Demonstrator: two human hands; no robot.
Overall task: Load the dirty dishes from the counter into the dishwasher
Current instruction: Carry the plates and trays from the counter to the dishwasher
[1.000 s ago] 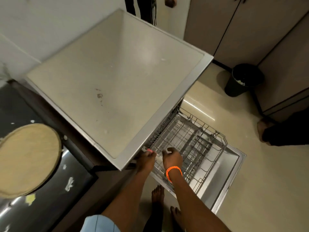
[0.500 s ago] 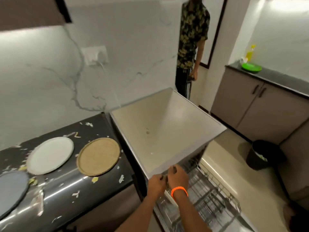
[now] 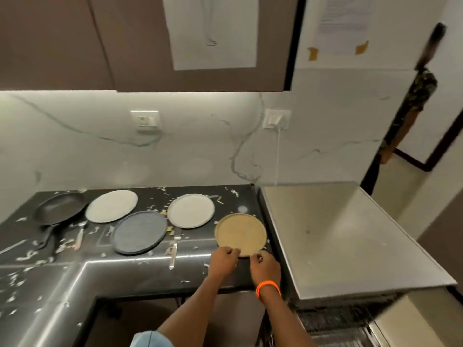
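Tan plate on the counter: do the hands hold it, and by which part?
Both hands, left and right, pinch the tan plate at its near rim.

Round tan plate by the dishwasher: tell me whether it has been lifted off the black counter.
No, the round tan plate lies flat on the black counter.

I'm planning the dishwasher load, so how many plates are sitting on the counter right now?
4: a tan plate nearest the dishwasher, at both hands; a white plate behind it; a dark blue plate mid-counter; another white plate beside the pan.
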